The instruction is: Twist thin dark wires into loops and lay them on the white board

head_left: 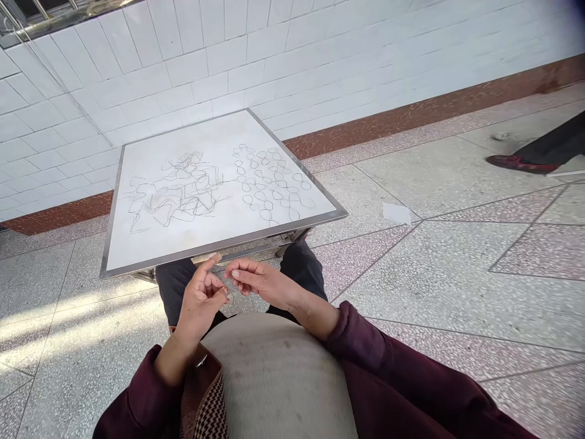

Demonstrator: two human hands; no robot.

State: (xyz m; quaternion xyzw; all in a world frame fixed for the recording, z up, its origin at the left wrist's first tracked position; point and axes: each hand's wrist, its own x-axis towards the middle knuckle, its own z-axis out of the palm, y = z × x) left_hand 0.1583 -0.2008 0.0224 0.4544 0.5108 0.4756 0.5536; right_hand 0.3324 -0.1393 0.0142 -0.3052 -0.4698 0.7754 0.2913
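In front of my belly, just off the near edge of the white table (219,244), my two hands are held close together. My left hand (201,305) has its thumb and lower fingers pinched, with the index finger raised. A faint thin wire (231,297) seems to show at its thumb tip. My right hand (260,281) is closed in a pinch, its fingertips pointing at the left hand; whatever it holds is too small to make out. On the tabletop lie a tangle of bent thin wires (178,192) at the left and several wires twisted into figure-eight loops (269,183) at the right.
The table has a metal rim and stands against a white tiled wall (320,67). My knees are under its near edge. A white scrap (397,213) lies on the speckled floor (439,305). At the far right, another person's dark red shoe (521,163) and trouser leg show.
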